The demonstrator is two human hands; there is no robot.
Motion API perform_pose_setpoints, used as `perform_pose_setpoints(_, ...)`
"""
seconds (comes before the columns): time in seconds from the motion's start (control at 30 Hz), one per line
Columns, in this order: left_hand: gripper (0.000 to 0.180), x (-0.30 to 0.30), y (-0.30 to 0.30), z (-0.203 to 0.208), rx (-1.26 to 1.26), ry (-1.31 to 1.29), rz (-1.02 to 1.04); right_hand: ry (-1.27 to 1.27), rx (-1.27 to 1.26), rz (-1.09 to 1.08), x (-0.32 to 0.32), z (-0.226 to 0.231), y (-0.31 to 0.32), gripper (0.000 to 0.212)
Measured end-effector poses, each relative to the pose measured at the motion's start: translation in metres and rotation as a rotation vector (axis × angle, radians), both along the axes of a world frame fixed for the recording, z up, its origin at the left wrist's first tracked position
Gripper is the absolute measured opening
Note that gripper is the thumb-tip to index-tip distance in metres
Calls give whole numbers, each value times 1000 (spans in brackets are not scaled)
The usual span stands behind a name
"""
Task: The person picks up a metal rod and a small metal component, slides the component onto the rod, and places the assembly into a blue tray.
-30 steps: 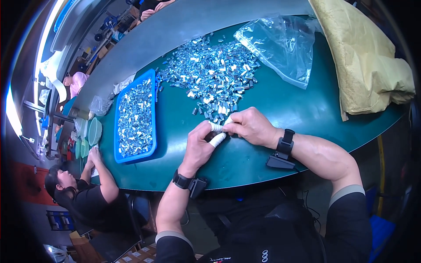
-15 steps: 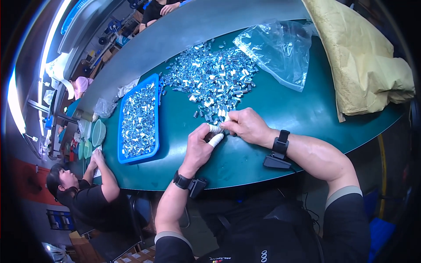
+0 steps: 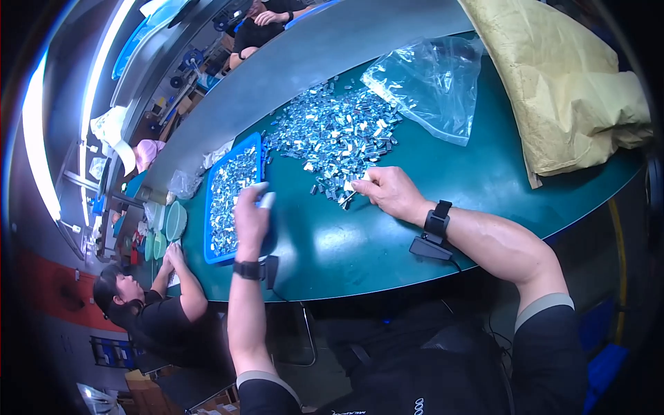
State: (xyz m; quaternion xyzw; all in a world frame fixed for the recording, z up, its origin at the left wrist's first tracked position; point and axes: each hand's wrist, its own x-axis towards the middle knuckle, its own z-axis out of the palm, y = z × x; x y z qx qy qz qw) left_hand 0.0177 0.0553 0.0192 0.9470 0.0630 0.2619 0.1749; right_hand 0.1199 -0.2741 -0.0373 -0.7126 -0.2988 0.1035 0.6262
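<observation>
Small shiny metal pieces (image 3: 339,128) lie in a loose heap on the green tabletop. My right hand (image 3: 393,194) is at the heap's near edge, its thumb and forefinger pinched on a small metal piece (image 3: 348,198). White tape wraps part of a finger there. Over the right rim of the blue tray (image 3: 220,260) is my left hand (image 3: 250,218), with white tape on its thumb and a finger. Motion smears its fingers, and whether they hold anything is hidden. Many of the same metal pieces (image 3: 225,200) fill the tray.
A clear plastic bag (image 3: 436,90) lies beyond the heap, and a large yellowish sack (image 3: 560,90) stands at the right. A grey raised edge (image 3: 304,55) borders the table's far side. Left of the tray, a co-worker (image 3: 159,304) sits near green bowls (image 3: 176,220).
My left hand has moved left, away from my right hand, to the blue tray. My right hand stays by the heap, still pinching. The whole view has shifted slightly.
</observation>
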Motion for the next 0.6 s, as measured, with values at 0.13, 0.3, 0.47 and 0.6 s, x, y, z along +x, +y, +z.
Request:
perform_pose_setpoints(0.13, 29, 28, -56, -24, 68, 165, -205, 95, 49, 0, -1, -2, -2, 39)
perform_pose_setpoints(0.3, 28, 30, -77, -22, 212, 264, -109, 139, 16, 19, -4, -2, -5, 29)
perform_pose_setpoints(0.47, 17, 17, -94, -26, -467, 206, -126, 157, 34, 12, -5, 2, -1, 27)
perform_pose_setpoints(0.6, 13, 10, -122, -33, -1101, 122, -172, 189, 94, 31, -5, -2, 0, 24)
